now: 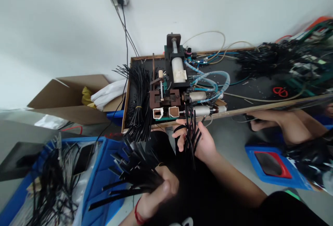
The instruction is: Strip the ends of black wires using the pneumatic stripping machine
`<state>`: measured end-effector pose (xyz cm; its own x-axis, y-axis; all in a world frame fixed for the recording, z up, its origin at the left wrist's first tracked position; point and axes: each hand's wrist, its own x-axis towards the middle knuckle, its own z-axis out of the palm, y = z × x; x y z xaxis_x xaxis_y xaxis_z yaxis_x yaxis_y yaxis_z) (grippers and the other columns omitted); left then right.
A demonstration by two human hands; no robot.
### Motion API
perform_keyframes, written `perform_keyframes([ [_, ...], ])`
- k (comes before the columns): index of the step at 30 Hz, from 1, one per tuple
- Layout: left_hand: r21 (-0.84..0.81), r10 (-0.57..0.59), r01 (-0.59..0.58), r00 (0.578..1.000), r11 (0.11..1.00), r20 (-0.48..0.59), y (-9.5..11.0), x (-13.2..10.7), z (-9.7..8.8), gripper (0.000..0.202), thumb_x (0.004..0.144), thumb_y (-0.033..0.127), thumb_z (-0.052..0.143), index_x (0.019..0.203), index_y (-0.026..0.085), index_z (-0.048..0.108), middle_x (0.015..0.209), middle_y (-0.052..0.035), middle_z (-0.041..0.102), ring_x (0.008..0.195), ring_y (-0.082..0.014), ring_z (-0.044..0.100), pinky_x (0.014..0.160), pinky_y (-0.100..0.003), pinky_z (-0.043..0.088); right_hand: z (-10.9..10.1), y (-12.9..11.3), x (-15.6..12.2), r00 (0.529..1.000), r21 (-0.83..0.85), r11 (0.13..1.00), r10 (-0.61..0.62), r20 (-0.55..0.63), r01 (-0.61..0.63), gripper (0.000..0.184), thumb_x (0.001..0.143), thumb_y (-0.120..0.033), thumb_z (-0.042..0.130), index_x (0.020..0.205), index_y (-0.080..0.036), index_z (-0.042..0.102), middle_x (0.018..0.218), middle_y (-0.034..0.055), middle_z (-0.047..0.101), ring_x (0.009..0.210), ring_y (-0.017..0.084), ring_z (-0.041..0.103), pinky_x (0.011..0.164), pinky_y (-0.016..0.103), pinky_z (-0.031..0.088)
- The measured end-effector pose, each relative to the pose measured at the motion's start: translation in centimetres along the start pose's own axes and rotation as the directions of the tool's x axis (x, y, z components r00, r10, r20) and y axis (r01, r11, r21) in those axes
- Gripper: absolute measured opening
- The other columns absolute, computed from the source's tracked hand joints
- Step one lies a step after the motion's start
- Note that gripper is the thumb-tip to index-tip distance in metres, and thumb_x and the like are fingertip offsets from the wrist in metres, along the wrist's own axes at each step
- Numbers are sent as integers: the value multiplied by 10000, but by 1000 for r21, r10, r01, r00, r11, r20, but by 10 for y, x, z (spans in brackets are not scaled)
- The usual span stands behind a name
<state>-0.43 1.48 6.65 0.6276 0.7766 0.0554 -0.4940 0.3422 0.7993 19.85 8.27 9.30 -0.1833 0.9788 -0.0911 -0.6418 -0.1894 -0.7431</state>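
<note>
My left hand (pixel 160 192) is closed round a fanned bundle of flat black straps (pixel 130 170), held low over my lap. Just in front of the bench edge, my right hand (pixel 200 140) grips a few thin black straps (pixel 191 130) that stand up between its fingers. It is right below a small pneumatic press machine (pixel 177 80) with a white cylinder, brown blocks and blue hoses. Beside the machine, a tied bunch of black straps (pixel 139 104) hangs over the front of the wooden-edged bench (pixel 260 106).
A blue bin (pixel 99 181) with black strap tangles is at lower left. A cardboard box (pixel 70 97) with bags stands left of the bench. Red scissors (pixel 280 91) and another strap pile (pixel 262 61) lie on the bench. Another person's arm (pixel 281 123) and a blue stool (pixel 273 165) are at right.
</note>
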Motion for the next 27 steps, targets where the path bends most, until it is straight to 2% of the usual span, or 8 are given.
perform_keyframes([
  [4,-129,47,-37,996,991,77,2,16,-22,338,1047,474,617,851,201,586,503,86,358,413,-71,289,485,-237,282,-6,-11,1,997,23,999,-25,-77,27,640,959,-735,529,1248,-213,762,1018,108,858,615,249,757,622,378,587],
  [6,-152,15,4,992,988,129,7,24,-31,348,1040,502,626,858,207,595,490,86,359,404,-75,297,480,-237,290,-6,-14,-1,995,35,999,-36,-91,39,590,959,-698,577,1251,-226,775,1080,108,857,699,259,789,696,395,611],
  [8,-154,-38,64,986,986,164,15,29,-37,367,1025,530,646,855,208,607,483,83,364,399,-79,307,472,-237,285,-4,-14,-3,993,30,998,-60,-99,63,489,930,-597,698,1257,-243,781,1148,100,849,800,255,810,763,387,622],
  [11,-163,-86,100,992,982,89,29,32,-36,345,1033,491,649,850,200,613,485,90,333,403,-74,271,465,-231,257,2,-10,-6,987,-9,995,-95,-131,95,414,860,-392,847,1252,-270,790,1203,79,839,887,233,816,805,356,632],
  [13,-177,-87,86,996,980,1,37,33,-31,304,1063,420,613,859,195,608,494,102,290,417,-68,223,475,-221,243,7,-6,-5,980,-33,993,-119,-161,116,372,852,-330,874,1214,-278,806,1151,68,851,880,220,816,797,348,642],
  [16,-191,-97,81,992,978,-76,44,37,-23,267,1085,344,571,873,186,609,502,114,243,423,-63,163,470,-206,220,14,2,-1,971,-52,987,-161,-177,154,297,845,-302,899,1132,-278,827,1046,58,866,833,207,816,762,337,654],
  [22,-117,-85,74,992,990,-92,37,41,-20,219,1068,376,624,952,190,636,479,130,269,385,-49,175,419,-193,194,24,10,9,958,-90,978,-203,-203,188,244,872,-277,890,1107,-290,829,1053,42,867,774,170,813,674,267,658],
  [27,88,-187,207,962,974,-197,31,44,-11,313,980,462,759,1081,215,594,519,138,366,420,-53,265,463,-203,255,23,9,6,946,-173,967,-223,-235,185,203,879,-290,881,1076,-284,831,1030,31,863,735,157,796,678,277,671],
])
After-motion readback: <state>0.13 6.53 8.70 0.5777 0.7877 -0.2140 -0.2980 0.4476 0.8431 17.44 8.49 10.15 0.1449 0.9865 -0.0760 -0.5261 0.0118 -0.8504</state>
